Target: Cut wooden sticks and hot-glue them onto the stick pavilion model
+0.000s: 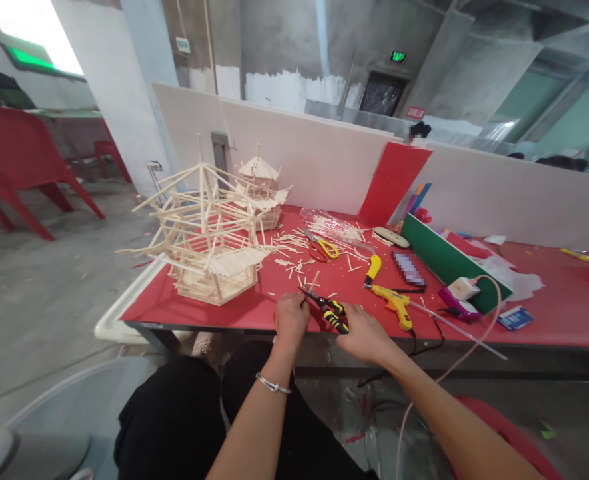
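Observation:
My right hand (367, 333) grips a pair of pliers (335, 317) with black and yellow handles, their jaws pointing left. Pinched in my left hand (292, 319) is a thin wooden stick (315, 280), which slants up right beside the jaws. Whether the jaws touch the stick I cannot tell. To the left stands a pavilion-like frame of wooden sticks (209, 233), its roof partly covered with short sticks. A smaller stick pavilion (258, 190) sits behind it. Cut stick pieces (299, 267) lie scattered beyond my hands.
Yellow-handled scissors (328, 248), a yellow glue gun (395, 305) and a phone (408, 268) lie on the red table (559, 293). A green board (449, 263) leans at the right near a purple power strip (459, 307). A pale cable (494, 313) hangs over the front edge.

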Demonstrator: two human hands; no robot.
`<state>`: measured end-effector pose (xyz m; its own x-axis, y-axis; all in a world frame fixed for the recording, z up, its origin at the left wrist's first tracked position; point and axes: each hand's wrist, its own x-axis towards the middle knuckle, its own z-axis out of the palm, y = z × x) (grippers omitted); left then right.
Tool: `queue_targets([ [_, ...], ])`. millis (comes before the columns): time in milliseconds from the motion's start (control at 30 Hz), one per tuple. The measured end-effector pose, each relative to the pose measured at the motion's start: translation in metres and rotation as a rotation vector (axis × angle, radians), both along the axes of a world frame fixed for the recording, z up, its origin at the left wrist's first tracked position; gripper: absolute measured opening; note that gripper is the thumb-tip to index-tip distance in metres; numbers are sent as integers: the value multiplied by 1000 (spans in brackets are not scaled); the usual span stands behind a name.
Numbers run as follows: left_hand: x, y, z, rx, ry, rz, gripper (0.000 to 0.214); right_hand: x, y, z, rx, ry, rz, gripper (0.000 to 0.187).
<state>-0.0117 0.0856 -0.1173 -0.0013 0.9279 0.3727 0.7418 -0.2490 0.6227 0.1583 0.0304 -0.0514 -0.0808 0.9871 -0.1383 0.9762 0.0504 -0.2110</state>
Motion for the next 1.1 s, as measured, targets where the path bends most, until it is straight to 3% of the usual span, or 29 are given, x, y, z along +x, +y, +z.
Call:
queue_targets([
  [300, 1, -1, 1, 13, -29, -9, 23, -4, 4, -2, -25, -4, -4, 48],
  [500, 4, -3, 0, 25, -112, -17, 22, -3, -1, -8, 15, 15, -24, 48],
  [667, 4, -2, 12, 77, -261, -15, 20, -3, -1, -9, 35, 115, -89, 49],
  [900, 8, 8, 42, 57, -379, -172, 26, 6, -4, 2, -23, 414, -73, 54],
  [1100, 0, 6, 72, -20, -322, -286, 29, 16, -3, 8, -304, 1011, -43, 58],
])
